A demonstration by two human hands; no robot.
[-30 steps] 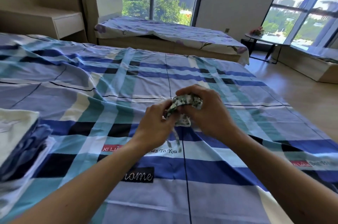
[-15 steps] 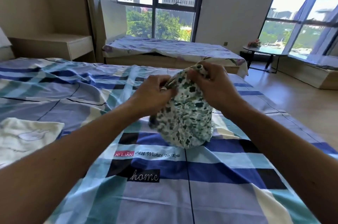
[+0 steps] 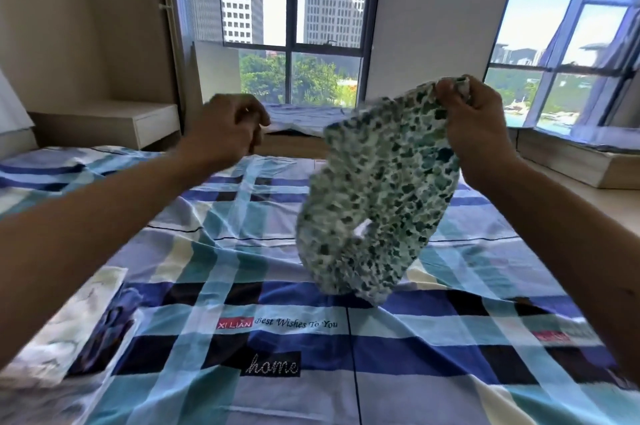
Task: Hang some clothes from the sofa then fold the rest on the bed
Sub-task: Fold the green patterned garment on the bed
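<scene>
Green-and-white speckled, a small garment (image 3: 377, 202) is hanging loose and rumpled over the checked bed (image 3: 242, 286), its lower edge reaching down close to it. Up high the right hand (image 3: 478, 126) is pinching its top corner, while the left hand (image 3: 221, 130) is floating well apart, fingers curling in on nothing visible. Half a second back both hands were bunching that top edge together; now the left is off it and the garment is spreading wider.
</scene>
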